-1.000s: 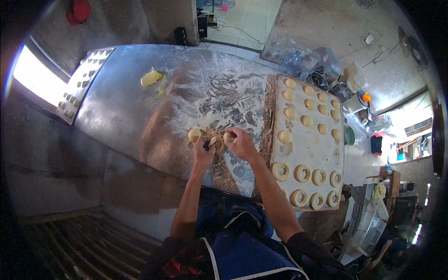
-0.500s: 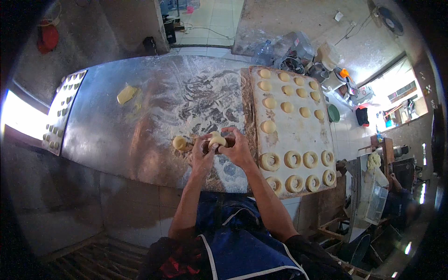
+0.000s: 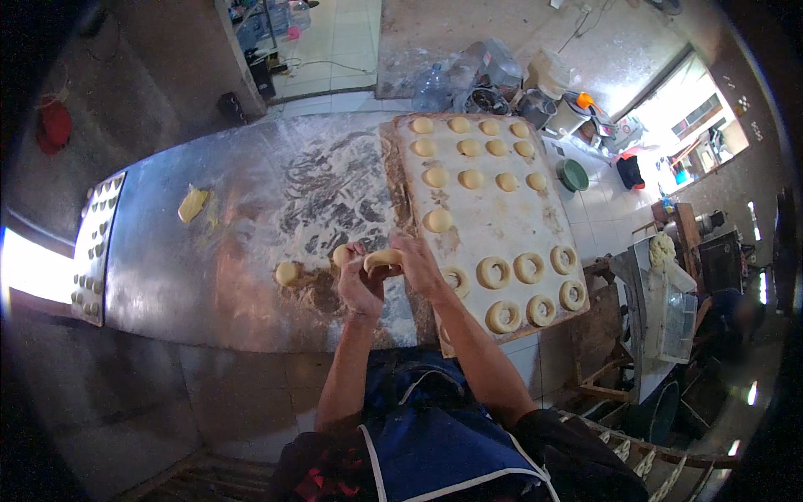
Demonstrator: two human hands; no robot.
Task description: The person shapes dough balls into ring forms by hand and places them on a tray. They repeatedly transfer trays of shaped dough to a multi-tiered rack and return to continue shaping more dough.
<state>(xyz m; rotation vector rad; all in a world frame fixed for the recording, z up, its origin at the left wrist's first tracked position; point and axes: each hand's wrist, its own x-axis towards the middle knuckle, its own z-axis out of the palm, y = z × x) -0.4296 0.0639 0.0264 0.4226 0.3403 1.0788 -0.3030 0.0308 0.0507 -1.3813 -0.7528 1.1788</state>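
Both my hands hold a pale dough ring above the floured table, close to the board's left edge. My left hand has its fingers curled on the ring's left side. My right hand grips its right side, with some fingertips hidden behind the dough. A round dough ball sits just beyond my left fingers, and another dough ball lies farther left on the metal table. To the right, a light board carries several dough balls in its far part and several dough rings in its near part.
Loose flour covers the table's middle. A yellowish dough lump lies at the left, and a tray of small pieces stands at the far left end. Beyond the board are a water bottle, pots and a green basin.
My hands have shifted right, nearer the board, with the dough, whose ring opening now shows. The dough ball beside my left hand is more exposed. The whole view has turned and slid.
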